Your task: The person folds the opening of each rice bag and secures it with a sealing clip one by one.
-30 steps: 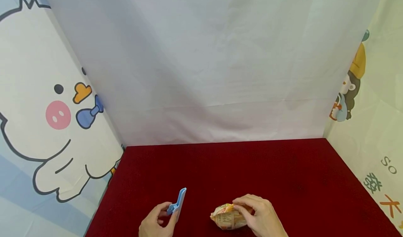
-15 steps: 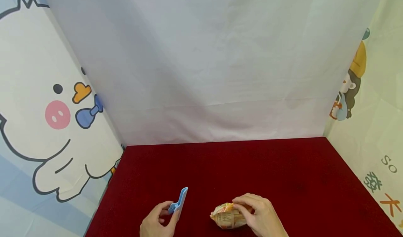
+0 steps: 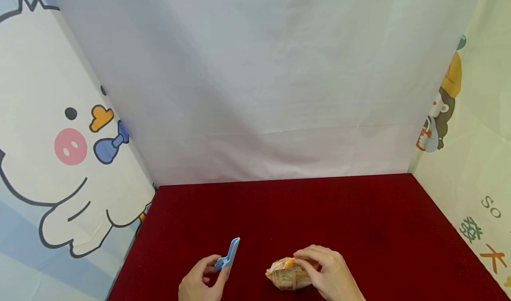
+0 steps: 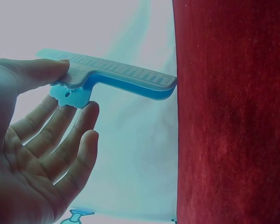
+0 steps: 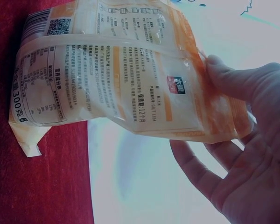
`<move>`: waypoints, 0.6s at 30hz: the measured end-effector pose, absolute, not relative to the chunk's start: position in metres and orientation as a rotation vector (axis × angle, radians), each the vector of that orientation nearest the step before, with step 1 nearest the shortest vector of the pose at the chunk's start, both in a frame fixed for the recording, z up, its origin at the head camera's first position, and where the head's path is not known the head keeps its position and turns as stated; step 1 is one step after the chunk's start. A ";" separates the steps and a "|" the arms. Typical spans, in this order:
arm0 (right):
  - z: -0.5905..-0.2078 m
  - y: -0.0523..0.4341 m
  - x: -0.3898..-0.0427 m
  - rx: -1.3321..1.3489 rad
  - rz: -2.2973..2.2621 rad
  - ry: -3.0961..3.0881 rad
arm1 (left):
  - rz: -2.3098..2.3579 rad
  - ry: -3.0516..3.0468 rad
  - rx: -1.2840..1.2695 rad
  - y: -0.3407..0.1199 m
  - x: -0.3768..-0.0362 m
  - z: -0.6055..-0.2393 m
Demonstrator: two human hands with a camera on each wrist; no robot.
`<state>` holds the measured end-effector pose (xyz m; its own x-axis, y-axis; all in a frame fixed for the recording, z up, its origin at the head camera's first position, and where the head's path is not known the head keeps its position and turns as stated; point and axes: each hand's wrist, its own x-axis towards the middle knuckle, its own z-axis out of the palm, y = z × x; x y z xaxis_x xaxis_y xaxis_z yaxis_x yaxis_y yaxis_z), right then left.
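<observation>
A light blue plastic bag clip (image 3: 229, 256) with a long flat bar is pinched between the thumb and fingers of my left hand (image 3: 201, 279). In the left wrist view the clip (image 4: 116, 72) points rightward, the thumb on its upper face and fingertips at the scalloped tab below. To the right, my right hand (image 3: 329, 272) pinches the top edge of a food packet (image 3: 289, 279) in clear and orange plastic. In the right wrist view the printed packet (image 5: 112, 79) has small text, a barcode and a QR code; its lower end reaches the red cloth. Clip and packet are apart.
A dark red cloth (image 3: 279, 216) covers the table. Behind it hangs a pale grey-white curtain (image 3: 279, 92). A cartoon-printed sheet (image 3: 40, 159) stands at the left, and another printed sheet (image 3: 479, 136) closes off the right side.
My left hand has shifted slightly to the right with the clip. The right hand and the packet have stayed nearly still. The head view has drifted a little.
</observation>
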<state>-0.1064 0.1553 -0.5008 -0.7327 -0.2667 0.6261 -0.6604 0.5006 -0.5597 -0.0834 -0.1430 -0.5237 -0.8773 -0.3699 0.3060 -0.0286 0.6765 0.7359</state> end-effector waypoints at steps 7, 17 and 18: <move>-0.501 0.155 -0.107 0.767 1.137 -2.279 | -1.083 -2.470 0.290 -0.140 -0.083 -0.524; -0.501 0.155 -0.106 0.732 1.174 -2.340 | -1.103 -2.487 0.297 -0.138 -0.082 -0.521; -0.500 0.155 -0.106 0.724 1.182 -2.352 | -1.106 -2.487 0.297 -0.138 -0.081 -0.520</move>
<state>-0.1056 0.1553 -0.5001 -0.7819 -0.2645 0.5645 -0.6108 0.5059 -0.6091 -0.0814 -0.1377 -0.5203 -0.8970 -0.3477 0.2729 -0.0301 0.6640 0.7471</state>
